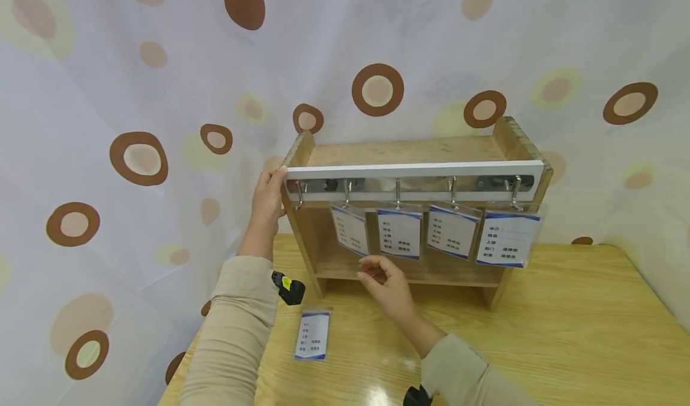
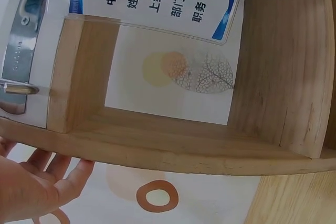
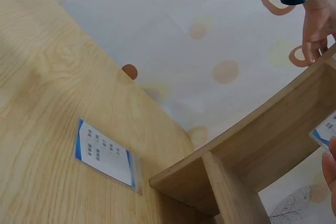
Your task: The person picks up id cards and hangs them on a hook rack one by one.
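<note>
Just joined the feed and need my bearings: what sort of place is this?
Probably a staged tabletop work station, not a real office: a wooden table closed in by a spotted curtain, with a small wooden shelf whose hook rail holds four badge cards. A fifth card lies on the table.

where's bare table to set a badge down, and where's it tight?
Free: the table right of the wooden shelf, out to the curtain, and the strip in front between the loose badge and the right forearm. Tight: under the hook rail, where four hanging badges and the right hand crowd. Left hand blocks the shelf's left end.
</note>
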Tool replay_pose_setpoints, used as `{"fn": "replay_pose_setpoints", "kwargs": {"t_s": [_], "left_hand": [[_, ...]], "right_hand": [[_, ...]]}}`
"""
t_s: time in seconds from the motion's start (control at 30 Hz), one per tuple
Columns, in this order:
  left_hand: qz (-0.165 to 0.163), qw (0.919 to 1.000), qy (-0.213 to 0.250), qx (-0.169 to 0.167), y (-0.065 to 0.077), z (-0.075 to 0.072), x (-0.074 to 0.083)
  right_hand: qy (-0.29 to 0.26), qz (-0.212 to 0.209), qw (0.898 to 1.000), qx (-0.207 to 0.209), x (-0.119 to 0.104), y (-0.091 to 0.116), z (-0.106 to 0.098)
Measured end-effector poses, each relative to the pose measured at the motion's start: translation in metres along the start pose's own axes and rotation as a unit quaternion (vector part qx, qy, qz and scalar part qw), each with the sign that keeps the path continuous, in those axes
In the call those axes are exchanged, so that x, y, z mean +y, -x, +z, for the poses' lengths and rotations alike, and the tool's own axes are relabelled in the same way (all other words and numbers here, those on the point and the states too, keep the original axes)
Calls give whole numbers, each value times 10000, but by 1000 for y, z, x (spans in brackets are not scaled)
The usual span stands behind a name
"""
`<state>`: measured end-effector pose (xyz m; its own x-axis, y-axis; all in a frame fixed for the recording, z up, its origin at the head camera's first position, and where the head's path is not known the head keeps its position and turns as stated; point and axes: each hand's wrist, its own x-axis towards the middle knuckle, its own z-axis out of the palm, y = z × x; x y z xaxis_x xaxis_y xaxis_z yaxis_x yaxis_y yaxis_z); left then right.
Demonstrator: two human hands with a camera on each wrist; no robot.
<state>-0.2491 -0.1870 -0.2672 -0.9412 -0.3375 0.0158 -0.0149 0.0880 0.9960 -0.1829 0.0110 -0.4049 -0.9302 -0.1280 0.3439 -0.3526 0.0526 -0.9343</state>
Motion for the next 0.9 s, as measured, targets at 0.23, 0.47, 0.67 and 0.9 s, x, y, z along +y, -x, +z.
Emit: {"fn": "replay_pose_setpoints", "kwargs": {"t_s": [0.23,0.47,0.67,0.9], "left_hand": [[-280,9970,-13,-728,4,-16,-12],[-685,9918,-116,-1076,21,-33,-70],[-1032,9887,-424,-1005,36,-33,-119],[-1265,9848,-811,-867,50,-31,-160]], "right_hand": [[142,33,9999,-54,-10,-1,-16],[479,-359,9982,-54,-20,-3,-40],[841,-765,9935,27,-33,-6,-65],[1330,-1174,9836,312,-55,-10,-94]]}}
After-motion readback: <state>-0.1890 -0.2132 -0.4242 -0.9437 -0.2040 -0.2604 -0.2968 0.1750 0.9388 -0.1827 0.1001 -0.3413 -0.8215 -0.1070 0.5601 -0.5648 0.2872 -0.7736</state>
